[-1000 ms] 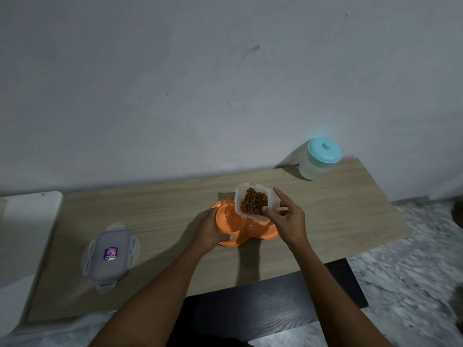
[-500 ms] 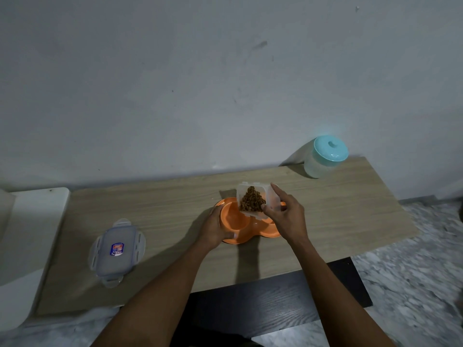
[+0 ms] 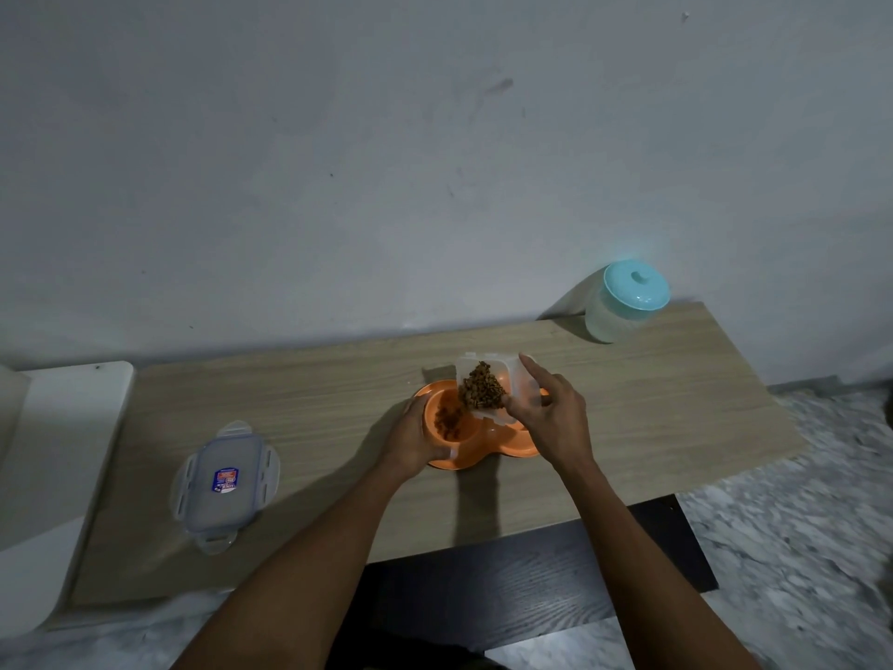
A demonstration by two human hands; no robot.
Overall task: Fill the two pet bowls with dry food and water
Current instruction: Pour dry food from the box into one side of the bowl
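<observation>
A clear clip-lock lid (image 3: 224, 486) lies flat on the wooden table's (image 3: 314, 394) left end.

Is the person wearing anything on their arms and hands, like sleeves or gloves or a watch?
No. The left hand and right hand are bare, with no gloves. The left forearm and right forearm are bare too: no sleeves, watch or bracelet show down to the picture's edge. The light is too dim to be sure about rings.
</observation>
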